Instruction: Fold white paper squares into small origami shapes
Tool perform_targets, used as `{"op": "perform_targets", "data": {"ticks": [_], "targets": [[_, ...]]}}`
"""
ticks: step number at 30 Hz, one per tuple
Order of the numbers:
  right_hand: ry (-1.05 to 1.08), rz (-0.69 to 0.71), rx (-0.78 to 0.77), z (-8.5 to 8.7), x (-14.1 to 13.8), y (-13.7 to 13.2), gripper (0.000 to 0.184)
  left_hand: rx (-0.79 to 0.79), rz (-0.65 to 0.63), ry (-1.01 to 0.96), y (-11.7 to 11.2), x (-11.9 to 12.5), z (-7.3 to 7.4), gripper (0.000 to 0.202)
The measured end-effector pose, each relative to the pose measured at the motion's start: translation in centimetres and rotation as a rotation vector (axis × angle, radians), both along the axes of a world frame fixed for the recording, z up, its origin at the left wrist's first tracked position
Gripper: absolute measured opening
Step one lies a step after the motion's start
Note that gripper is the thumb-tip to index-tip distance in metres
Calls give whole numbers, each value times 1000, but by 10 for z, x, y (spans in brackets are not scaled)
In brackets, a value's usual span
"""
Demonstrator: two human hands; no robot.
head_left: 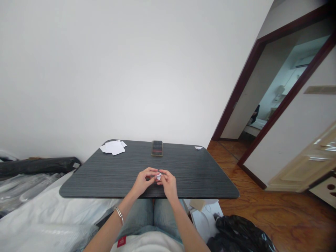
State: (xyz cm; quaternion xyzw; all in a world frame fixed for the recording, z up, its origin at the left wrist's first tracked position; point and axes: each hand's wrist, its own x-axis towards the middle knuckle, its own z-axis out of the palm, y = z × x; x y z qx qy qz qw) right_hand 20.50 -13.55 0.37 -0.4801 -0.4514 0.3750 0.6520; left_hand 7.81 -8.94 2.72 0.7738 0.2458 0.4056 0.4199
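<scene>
"What do the hands have?"

"The left hand (141, 181) and the right hand (168, 184) meet just in from the near edge of the dark grey wood-grain table (189, 175). Both are closed up, pinching a small folded piece of white paper (158, 176) between the fingertips and thumbs."

"How would you work something that small?"

"I'd pinch close to the fold and keep the layers lined up. Pressing the crease against the hard tabletop would probably give a sharper line than pressing it in the air."

"What else is on the table?"

"A loose stack of white paper sheets (112, 147) lies at the far left corner, and a small white paper scrap (198, 147) sits at the far right corner. At the middle of the far edge is a dark rectangular object (157, 148), too pixelated to identify."

"Any brands or writing?"

"Nothing I can read. There's a red tag (121, 241) on the white top (147, 243), but its white marking is too small to make out. The pixelated object hides whatever it shows."

"Anything on the wrists?"

"A silver bracelet (118, 215) on the left one."
</scene>
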Motion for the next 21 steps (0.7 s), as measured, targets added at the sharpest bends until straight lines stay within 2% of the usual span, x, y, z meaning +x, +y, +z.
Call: {"op": "perform_targets", "data": {"ticks": [8, 21], "targets": [[161, 68, -29, -1, 4, 0, 33, 1, 5, 30, 2, -2, -4, 23], [282, 71, -29, -1, 5, 2, 31, 133, 19, 117, -4, 0, 6, 27]]}}
